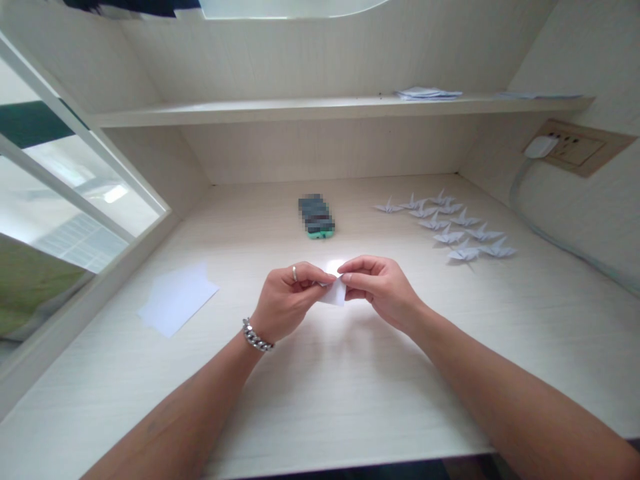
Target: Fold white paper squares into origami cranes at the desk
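Both my hands meet over the middle of the pale wooden desk (320, 400), just above its top. Between them is a small folded piece of white paper (336, 293). My left hand (287, 300), with a ring and a chain bracelet, pinches the paper's left side. My right hand (377, 287) pinches its right side with thumb and fingers closed. Part of the paper is hidden behind my fingers.
Several folded paper cranes (453, 223) lie at the right rear of the desk. A white sheet (177, 299) lies to the left. A phone-like object (316, 217) lies behind my hands. A shelf (320, 107) holds papers; a wall socket with plug (543, 147) and cable is on the right.
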`<state>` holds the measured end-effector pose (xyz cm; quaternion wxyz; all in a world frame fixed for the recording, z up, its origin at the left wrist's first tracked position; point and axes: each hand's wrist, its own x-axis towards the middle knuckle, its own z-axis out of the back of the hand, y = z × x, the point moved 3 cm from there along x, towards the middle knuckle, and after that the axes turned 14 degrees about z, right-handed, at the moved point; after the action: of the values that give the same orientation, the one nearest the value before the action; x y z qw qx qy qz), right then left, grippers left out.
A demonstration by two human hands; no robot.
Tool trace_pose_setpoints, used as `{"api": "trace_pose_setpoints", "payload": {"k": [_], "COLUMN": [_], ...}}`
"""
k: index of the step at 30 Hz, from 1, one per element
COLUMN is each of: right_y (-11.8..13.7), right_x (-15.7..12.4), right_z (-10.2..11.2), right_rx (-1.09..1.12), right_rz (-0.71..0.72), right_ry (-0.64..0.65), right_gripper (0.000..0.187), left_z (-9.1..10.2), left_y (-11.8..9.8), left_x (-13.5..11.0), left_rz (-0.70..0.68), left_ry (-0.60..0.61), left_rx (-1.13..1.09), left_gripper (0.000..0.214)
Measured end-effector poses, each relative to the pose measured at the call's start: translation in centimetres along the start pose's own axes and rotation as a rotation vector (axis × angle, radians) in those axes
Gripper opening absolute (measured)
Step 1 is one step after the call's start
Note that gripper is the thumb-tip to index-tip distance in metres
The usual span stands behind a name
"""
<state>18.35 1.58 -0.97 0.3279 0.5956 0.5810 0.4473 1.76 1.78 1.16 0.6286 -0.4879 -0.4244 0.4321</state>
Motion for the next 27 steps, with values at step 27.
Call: {"api": "trace_pose_setpoints", "payload": {"k": [27], "right_y": [0.37], "right_x": [0.1], "right_z": [0.34], "right_rx": [0.009], "right_rz": [0.06], "right_ry": [0.025], "right_gripper": [0.023], "left_z": [0.15], "left_y": [-0.57], "left_x": [-0.56], "left_rz": [-0.22], "left_ry": [-0.027], "left_rx": [0.164], "left_gripper": [0.009]}}
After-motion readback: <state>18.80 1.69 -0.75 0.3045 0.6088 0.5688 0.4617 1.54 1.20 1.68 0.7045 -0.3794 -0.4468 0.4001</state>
